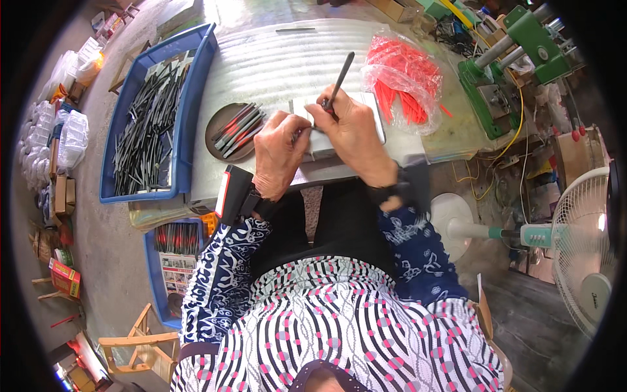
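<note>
Above a pale block [373,111] at the near side of the table, my right hand [353,134] grips a dark pen-like stick [341,77], its far end pointing up. Close beside it, my left hand [279,147] has its thumb and fingers pinched together. Whatever sits in that pinch is too small and covered to name. Left of my left hand, a round brown dish [213,134] holds several grey and red sticks [239,130]. My fingers hide the part of the block between the two hands.
White foam sheet [274,59] covers the table. A blue crate [198,91] of dark sticks [150,124] stands left; a plastic bag of red strips [408,72] lies right. Beyond are a green press [480,98] and a fan [581,242]. Another blue crate [150,274] sits lower left.
</note>
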`<state>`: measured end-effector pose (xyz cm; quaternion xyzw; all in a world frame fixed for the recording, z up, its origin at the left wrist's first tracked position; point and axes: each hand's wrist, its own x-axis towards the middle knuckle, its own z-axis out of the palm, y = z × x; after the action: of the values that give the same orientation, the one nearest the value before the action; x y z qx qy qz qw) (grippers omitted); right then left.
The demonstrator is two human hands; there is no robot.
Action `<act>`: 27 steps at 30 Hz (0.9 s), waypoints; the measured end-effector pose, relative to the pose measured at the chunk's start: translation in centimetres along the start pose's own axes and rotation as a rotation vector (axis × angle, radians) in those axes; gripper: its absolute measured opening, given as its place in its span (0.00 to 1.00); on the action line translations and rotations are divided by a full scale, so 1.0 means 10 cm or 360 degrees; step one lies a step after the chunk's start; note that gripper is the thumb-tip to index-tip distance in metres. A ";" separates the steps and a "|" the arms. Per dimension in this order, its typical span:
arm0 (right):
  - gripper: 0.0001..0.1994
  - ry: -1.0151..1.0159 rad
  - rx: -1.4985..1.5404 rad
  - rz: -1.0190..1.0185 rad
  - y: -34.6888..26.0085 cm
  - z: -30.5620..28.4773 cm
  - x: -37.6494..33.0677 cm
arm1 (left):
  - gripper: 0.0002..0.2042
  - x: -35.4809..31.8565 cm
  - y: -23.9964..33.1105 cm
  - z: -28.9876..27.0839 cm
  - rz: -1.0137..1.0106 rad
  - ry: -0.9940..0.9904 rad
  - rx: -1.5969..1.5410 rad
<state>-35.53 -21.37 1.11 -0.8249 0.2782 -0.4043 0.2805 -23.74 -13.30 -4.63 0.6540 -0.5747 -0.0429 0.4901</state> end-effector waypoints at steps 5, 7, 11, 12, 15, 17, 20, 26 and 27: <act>0.13 -0.0035 -0.0050 -0.0074 0.10 -0.11 0.01 | 0.03 0.01 -0.02 0.00 0.0050 0.0013 0.0053; 0.11 0.0092 0.0191 -0.0083 0.03 -0.24 0.03 | 0.03 0.00 -0.02 0.01 -0.0026 -0.0012 -0.0004; 0.10 0.0386 0.0576 -0.0259 -0.10 -0.27 0.06 | 0.03 0.01 -0.02 0.02 -0.0042 0.0009 -0.0034; 0.10 0.0428 0.0593 -0.0221 -0.10 -0.23 0.04 | 0.03 0.01 -0.02 0.02 -0.0002 0.0020 0.0011; 0.13 -0.0039 -0.0061 -0.0150 0.01 0.02 -0.02 | 0.03 0.02 -0.02 0.00 0.0067 0.0023 0.0094; 0.15 -0.0142 -0.0064 -0.0111 0.14 0.06 -0.05 | 0.03 0.02 -0.02 0.00 0.0010 -0.0034 0.0097; 0.14 0.0019 0.0016 -0.0082 0.26 0.04 -0.10 | 0.03 0.02 -0.02 0.01 0.0021 0.0009 0.0085; 0.10 0.0235 0.0388 0.0278 0.34 -0.08 -0.32 | 0.03 0.00 -0.11 -0.09 0.0046 0.0178 0.0170; 0.10 0.0229 0.0452 0.0346 0.36 -0.08 -0.34 | 0.03 -0.01 -0.14 -0.16 0.0043 0.0205 0.0227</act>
<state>-38.82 -21.73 -2.68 -0.7112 0.3250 -0.4647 0.4155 -21.77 -12.46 -4.85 0.6808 -0.5523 0.0470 0.4789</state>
